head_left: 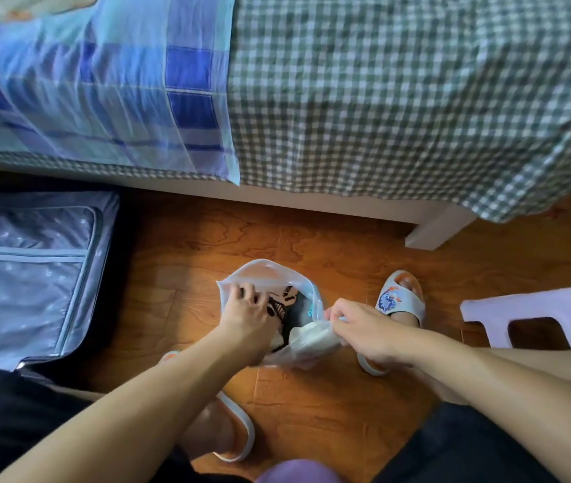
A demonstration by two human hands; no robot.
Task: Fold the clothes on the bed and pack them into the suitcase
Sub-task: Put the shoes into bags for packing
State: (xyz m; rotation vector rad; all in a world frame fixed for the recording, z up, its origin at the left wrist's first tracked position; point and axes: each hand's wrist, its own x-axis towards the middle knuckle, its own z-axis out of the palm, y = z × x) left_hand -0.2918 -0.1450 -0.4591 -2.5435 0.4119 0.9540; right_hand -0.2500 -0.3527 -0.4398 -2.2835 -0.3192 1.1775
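while a dark garment with white print (285,308) sits partly inside a translucent plastic bag (270,273) held just above the wooden floor (312,238), both hands work at the bag's mouth. left hand (245,306): fingers curled over the near-left rim, reaching into the opening and touching the garment. right hand (360,329): fingers and thumb pinching a bunched fold of the bag's right edge. judged step: sliding the folded garment into the bag, or settling it there, before packing. to do this well, the right hand should keep the mouth stretched wide while the left presses the cloth flat and deep, so the fold does not bunch; air is best pushed out before closing. the open suitcase (26,273), grey lining and zipped divider showing, lies on the floor to the left, near the bag but apart from it. beyond both, the bed (399,99) carries a green checked sheet and a blue patchwork cover (95,92); no loose clothes show on it. slippered feet (400,298) and a white plastic stool (538,308) stand at right.
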